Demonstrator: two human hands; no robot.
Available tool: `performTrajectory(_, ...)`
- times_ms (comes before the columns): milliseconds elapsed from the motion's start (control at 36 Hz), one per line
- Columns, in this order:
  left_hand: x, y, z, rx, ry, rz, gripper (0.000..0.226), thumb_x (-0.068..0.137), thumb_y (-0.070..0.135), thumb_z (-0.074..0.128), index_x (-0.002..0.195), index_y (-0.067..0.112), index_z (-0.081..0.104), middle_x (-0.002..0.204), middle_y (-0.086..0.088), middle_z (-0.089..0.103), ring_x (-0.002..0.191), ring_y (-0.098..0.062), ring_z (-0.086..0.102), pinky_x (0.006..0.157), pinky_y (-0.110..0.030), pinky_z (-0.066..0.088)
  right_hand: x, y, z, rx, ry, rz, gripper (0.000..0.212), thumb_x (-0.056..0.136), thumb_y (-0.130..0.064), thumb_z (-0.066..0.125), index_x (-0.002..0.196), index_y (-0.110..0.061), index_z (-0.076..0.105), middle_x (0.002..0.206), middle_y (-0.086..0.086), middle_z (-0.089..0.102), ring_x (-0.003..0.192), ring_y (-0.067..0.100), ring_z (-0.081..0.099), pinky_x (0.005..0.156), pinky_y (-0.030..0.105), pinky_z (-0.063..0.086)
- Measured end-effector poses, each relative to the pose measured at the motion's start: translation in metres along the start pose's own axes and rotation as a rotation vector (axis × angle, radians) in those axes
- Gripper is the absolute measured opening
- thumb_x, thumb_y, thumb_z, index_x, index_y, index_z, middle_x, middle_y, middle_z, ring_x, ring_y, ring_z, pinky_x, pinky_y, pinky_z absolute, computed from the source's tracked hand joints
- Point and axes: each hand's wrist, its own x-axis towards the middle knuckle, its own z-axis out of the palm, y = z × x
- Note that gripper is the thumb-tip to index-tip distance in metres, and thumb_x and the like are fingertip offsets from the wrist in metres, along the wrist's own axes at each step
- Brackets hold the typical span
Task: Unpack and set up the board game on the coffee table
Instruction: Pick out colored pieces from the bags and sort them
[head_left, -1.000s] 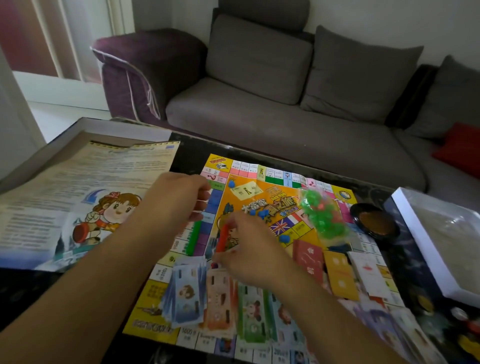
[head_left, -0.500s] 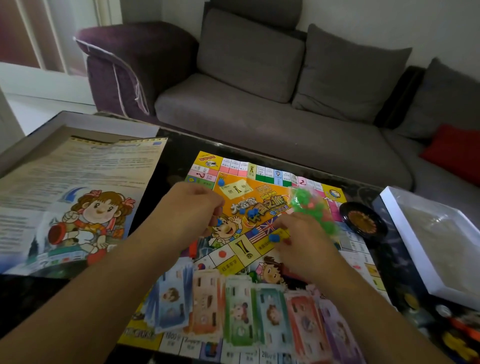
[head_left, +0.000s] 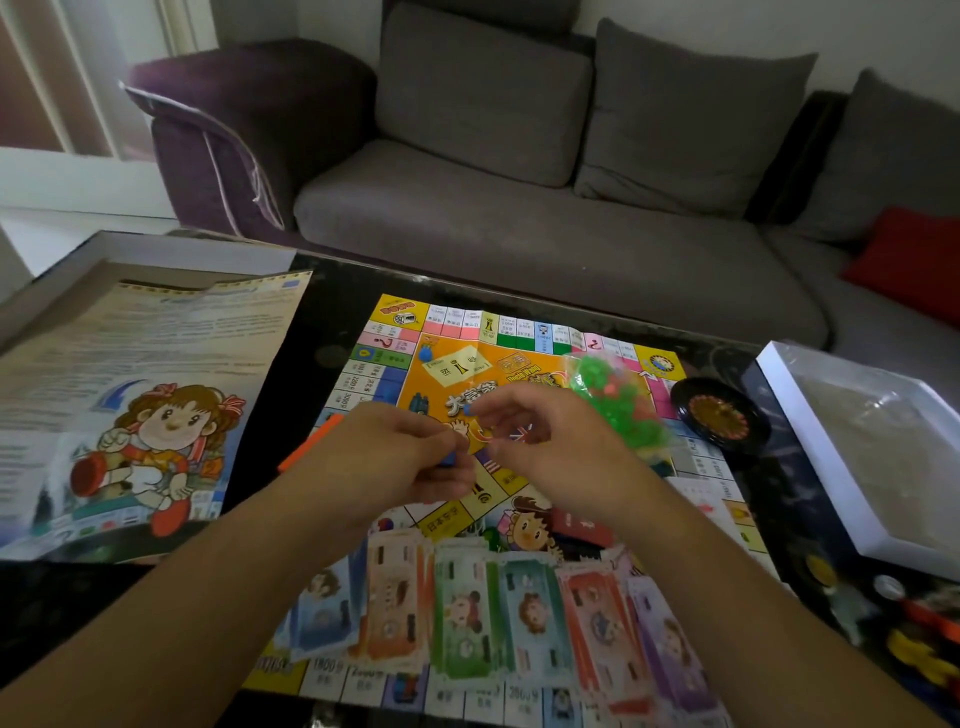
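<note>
The colourful paper game board (head_left: 519, 332) lies flat on the dark coffee table (head_left: 332, 322). Both hands hover close together over its orange middle. My left hand (head_left: 410, 457) is curled, with a small blue token (head_left: 449, 460) showing between its fingers. My right hand (head_left: 556, 447) pinches another small blue token (head_left: 469, 410) at its fingertips. Two more blue tokens (head_left: 426, 355) stand on the board further back. A row of play-money stacks (head_left: 467, 613) lies along the near edge. A clear bag of green pieces (head_left: 618, 405) sits just behind my right hand.
A black roulette spinner (head_left: 719, 418) sits at the board's right edge, and beyond it a white box tray (head_left: 810, 447). To the left lies the rules sheet (head_left: 135, 405) in the other box half. An orange stick (head_left: 311, 441) and red cards (head_left: 582, 525) lie on the board. A grey sofa (head_left: 519, 234) stands behind.
My right hand has lifted from the loose blue tokens by the flag and come in toward my left hand. Both hands now meet over the board's centre.
</note>
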Motion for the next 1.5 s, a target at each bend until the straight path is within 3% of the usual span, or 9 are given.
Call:
performTrajectory(111,-0.001,-0.002,-0.004,0.047,0.094,0.04,0.014,0.101,0.009,0.065,0.105,0.001,0.076,0.087,-0.014,0.08,0.078,-0.023,0.08,0.064,-0.024,0.063,0.008,0.022,0.009,-0.251,0.057,0.034,0.041,0.097,-0.004,0.064,0.128,-0.03,0.07,0.122,-0.013,0.062,0.105,0.001,0.059,0.093,0.021,0.05)
performTrajectory(194,-0.002,0.001,-0.009,0.044,0.099,0.047,0.014,0.1,0.011,0.066,0.105,0.003,0.076,0.088,-0.011,0.081,0.083,-0.021,0.08,0.075,-0.028,0.065,0.013,0.035,0.021,-0.472,-0.005,0.017,0.032,0.099,-0.016,0.069,0.127,-0.028,0.071,0.119,-0.005,0.059,0.111,0.013,0.054,0.096,0.031,0.048)
performTrajectory(306,-0.005,0.004,-0.013,0.131,0.014,0.057,0.024,0.086,0.011,0.078,0.11,0.014,0.078,0.101,-0.004,0.081,0.097,-0.018,0.078,0.089,-0.033,0.062,0.014,0.034,0.026,-0.519,0.012,0.022,0.018,0.098,-0.008,0.068,0.109,-0.021,0.075,0.11,-0.003,0.06,0.107,0.018,0.057,0.091,0.038,0.053)
performTrajectory(389,-0.008,0.006,-0.011,0.149,0.004,0.108,0.024,0.088,0.0,0.074,0.107,0.014,0.078,0.101,-0.007,0.081,0.095,-0.018,0.079,0.086,-0.031,0.063,0.011,0.031,0.022,-0.461,0.049,0.015,0.016,0.097,-0.01,0.071,0.104,-0.023,0.075,0.106,-0.006,0.062,0.097,0.012,0.059,0.086,0.032,0.053)
performTrajectory(528,-0.012,0.01,-0.001,0.163,0.023,0.241,0.021,0.099,-0.001,0.063,0.115,0.009,0.071,0.093,-0.007,0.081,0.084,-0.02,0.08,0.075,-0.029,0.066,-0.009,0.003,-0.002,-0.014,0.196,-0.019,0.018,0.094,-0.01,0.076,0.094,-0.028,0.075,0.09,-0.012,0.07,0.089,0.002,0.064,0.076,0.013,0.051)
performTrajectory(667,-0.021,0.014,0.007,0.255,0.017,0.357,0.017,0.099,0.006,0.065,0.111,0.017,0.073,0.089,0.0,0.081,0.081,-0.02,0.079,0.083,-0.05,0.065,-0.032,-0.023,-0.019,0.179,0.232,-0.1,0.021,0.092,-0.009,0.079,0.092,-0.03,0.075,0.094,-0.011,0.074,0.092,0.012,0.072,0.079,0.04,0.063)
performTrajectory(833,-0.035,0.014,0.012,0.128,-0.024,0.396,0.017,0.098,0.008,0.066,0.11,0.014,0.076,0.09,-0.006,0.081,0.084,-0.022,0.079,0.077,-0.035,0.066,-0.049,-0.033,-0.019,0.196,0.245,-0.115,0.019,0.089,-0.015,0.082,0.092,-0.032,0.074,0.09,-0.006,0.074,0.087,0.017,0.072,0.075,0.05,0.063)
performTrajectory(1167,-0.036,0.01,0.015,-0.117,-0.108,0.262,0.02,0.095,0.01,0.068,0.111,0.01,0.079,0.099,-0.011,0.081,0.093,-0.025,0.079,0.076,-0.029,0.064,-0.056,-0.04,-0.017,0.184,0.271,-0.113,0.026,0.083,-0.009,0.086,0.094,-0.031,0.077,0.085,-0.008,0.073,0.08,0.016,0.072,0.07,0.038,0.064)
performTrajectory(1500,-0.033,0.008,0.016,0.02,-0.064,0.33,0.018,0.097,0.009,0.067,0.11,0.013,0.079,0.092,-0.007,0.081,0.088,-0.02,0.079,0.076,-0.026,0.064,-0.055,-0.041,-0.02,-0.105,0.266,-0.118,0.015,0.09,-0.016,0.082,0.098,-0.029,0.08,0.086,-0.016,0.073,0.083,0.003,0.07,0.073,0.026,0.061)
